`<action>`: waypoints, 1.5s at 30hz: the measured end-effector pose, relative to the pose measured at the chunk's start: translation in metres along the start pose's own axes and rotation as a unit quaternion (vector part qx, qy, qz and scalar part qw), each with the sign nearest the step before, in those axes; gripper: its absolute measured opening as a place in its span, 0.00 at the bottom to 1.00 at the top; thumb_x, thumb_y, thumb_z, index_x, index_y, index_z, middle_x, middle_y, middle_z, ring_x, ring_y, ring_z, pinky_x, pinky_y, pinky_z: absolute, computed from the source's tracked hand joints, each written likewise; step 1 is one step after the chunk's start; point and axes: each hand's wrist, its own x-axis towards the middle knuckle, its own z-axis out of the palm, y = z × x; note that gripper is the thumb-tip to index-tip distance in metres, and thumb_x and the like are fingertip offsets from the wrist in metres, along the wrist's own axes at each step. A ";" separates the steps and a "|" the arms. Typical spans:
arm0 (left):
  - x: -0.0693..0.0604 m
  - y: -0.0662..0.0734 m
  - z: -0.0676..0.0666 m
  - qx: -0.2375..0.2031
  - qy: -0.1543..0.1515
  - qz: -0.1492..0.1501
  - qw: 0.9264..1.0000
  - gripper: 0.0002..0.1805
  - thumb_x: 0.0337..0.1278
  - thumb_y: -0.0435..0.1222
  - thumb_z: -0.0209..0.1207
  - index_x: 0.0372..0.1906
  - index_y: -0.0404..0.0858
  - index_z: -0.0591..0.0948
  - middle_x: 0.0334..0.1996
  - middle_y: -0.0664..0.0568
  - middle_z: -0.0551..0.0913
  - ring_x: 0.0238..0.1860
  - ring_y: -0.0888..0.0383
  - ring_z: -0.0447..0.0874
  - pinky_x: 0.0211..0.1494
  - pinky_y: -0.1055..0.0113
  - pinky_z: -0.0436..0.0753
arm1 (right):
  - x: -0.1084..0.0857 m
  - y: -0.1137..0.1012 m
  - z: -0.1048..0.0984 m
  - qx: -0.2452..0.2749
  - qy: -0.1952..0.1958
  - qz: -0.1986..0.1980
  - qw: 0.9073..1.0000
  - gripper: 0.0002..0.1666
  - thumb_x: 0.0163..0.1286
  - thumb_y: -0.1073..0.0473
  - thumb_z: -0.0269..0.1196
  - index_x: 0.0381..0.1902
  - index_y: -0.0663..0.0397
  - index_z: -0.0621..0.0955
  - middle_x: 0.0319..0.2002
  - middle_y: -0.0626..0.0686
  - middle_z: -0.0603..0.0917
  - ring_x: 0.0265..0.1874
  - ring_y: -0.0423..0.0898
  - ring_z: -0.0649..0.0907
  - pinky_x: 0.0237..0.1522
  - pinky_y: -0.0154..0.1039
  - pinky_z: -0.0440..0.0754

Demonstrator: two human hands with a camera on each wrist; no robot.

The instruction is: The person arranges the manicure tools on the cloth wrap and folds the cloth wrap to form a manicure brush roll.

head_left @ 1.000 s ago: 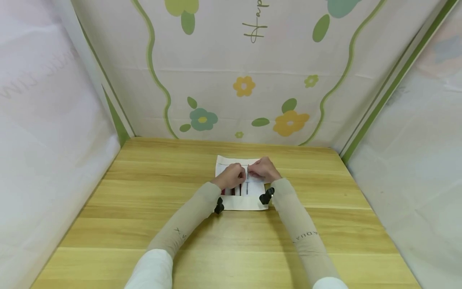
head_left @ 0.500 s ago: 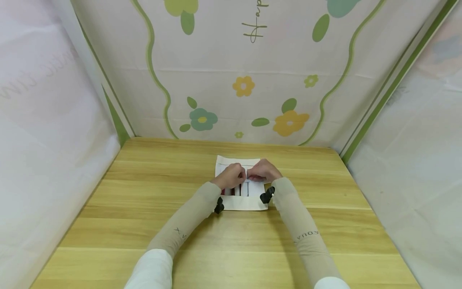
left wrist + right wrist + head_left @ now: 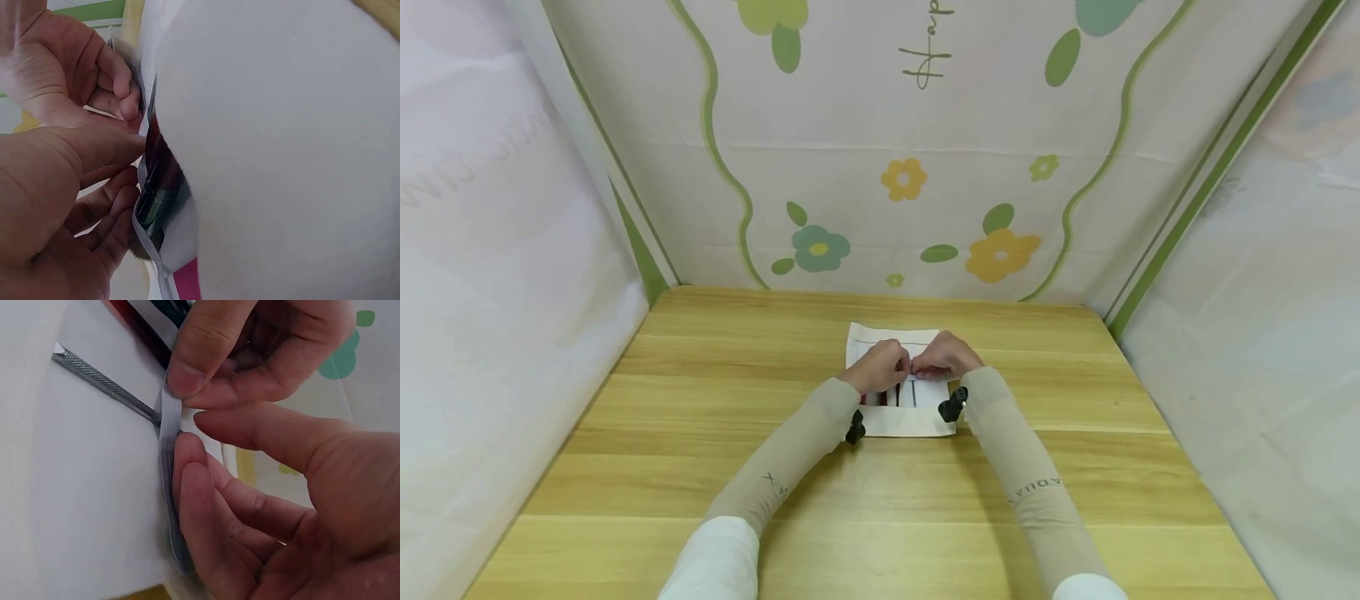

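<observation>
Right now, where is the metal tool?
In the right wrist view, the metal tool lies left of centre, below the dark red handle, passing under the elastic band.

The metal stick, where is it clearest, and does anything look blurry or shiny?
Right wrist view: the metal stick is clearest, its texture showing; head view: it's just a thin dark line; left wrist view: the big pale surface looks soft, without detail, while the green object has a faint shine.
</observation>
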 end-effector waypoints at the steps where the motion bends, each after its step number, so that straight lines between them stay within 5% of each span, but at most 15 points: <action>1: 0.000 0.000 0.000 0.006 0.002 0.003 1.000 0.06 0.69 0.27 0.64 0.36 0.33 0.90 0.35 0.46 0.89 0.41 0.54 0.83 0.51 0.60 0.84 | -0.001 0.000 -0.002 -0.006 0.002 -0.008 1.000 0.08 0.57 0.57 0.76 0.24 0.55 0.91 0.20 0.48 0.88 0.18 0.38 0.84 0.27 0.33 0.83; 5: 0.001 -0.001 -0.007 0.015 0.004 0.010 1.000 0.06 0.69 0.28 0.64 0.37 0.33 0.90 0.38 0.45 0.89 0.45 0.52 0.83 0.54 0.58 0.85 | -0.011 0.001 -0.013 -0.031 0.016 -0.044 0.998 0.12 0.62 0.54 0.75 0.29 0.58 0.92 0.23 0.51 0.90 0.22 0.42 0.86 0.30 0.35 0.83; 10: -0.003 -0.010 -0.028 0.018 0.013 -0.012 1.000 0.05 0.69 0.29 0.64 0.39 0.33 0.90 0.43 0.45 0.87 0.50 0.50 0.83 0.60 0.56 0.85 | -0.031 0.006 -0.030 -0.040 0.017 -0.081 0.996 0.16 0.67 0.53 0.74 0.40 0.63 0.91 0.32 0.54 0.93 0.34 0.48 0.91 0.47 0.45 0.90; 20: -0.017 -0.051 -0.060 -0.035 0.036 -0.086 0.995 0.07 0.72 0.30 0.61 0.45 0.31 0.87 0.46 0.44 0.87 0.48 0.50 0.83 0.56 0.55 0.84 | -0.074 0.066 -0.040 -0.052 0.011 -0.140 0.989 0.14 0.70 0.52 0.72 0.37 0.59 0.92 0.37 0.56 0.93 0.38 0.50 0.90 0.47 0.47 0.89; 25: -0.021 -0.071 -0.064 -0.085 0.056 -0.147 0.984 0.09 0.74 0.32 0.58 0.39 0.31 0.84 0.42 0.43 0.84 0.41 0.50 0.78 0.48 0.58 0.81 | -0.091 0.089 -0.035 -0.027 -0.002 -0.132 0.991 0.13 0.71 0.53 0.71 0.40 0.58 0.92 0.37 0.56 0.93 0.37 0.48 0.90 0.45 0.44 0.90; 31: -0.021 -0.085 -0.063 -0.126 0.066 -0.200 0.969 0.12 0.76 0.37 0.57 0.49 0.32 0.84 0.53 0.41 0.84 0.50 0.49 0.81 0.57 0.55 0.82 | -0.101 0.100 -0.022 0.012 -0.017 -0.122 0.992 0.12 0.72 0.54 0.71 0.41 0.59 0.91 0.37 0.56 0.92 0.36 0.47 0.91 0.42 0.41 0.90; 38: -0.019 -0.094 -0.062 -0.136 0.097 -0.214 0.963 0.11 0.73 0.33 0.56 0.46 0.30 0.84 0.43 0.42 0.84 0.42 0.52 0.79 0.50 0.60 0.79 | -0.105 0.102 -0.004 0.021 -0.040 -0.138 0.989 0.10 0.70 0.56 0.72 0.37 0.59 0.92 0.33 0.54 0.92 0.31 0.45 0.90 0.37 0.39 0.90; 45: -0.016 -0.098 -0.058 -0.150 0.104 -0.211 0.960 0.15 0.75 0.35 0.58 0.55 0.28 0.84 0.52 0.36 0.86 0.51 0.46 0.84 0.57 0.57 0.85 | -0.101 0.102 0.005 0.035 -0.054 -0.133 0.989 0.10 0.70 0.56 0.73 0.36 0.60 0.92 0.31 0.54 0.92 0.29 0.43 0.90 0.35 0.37 0.90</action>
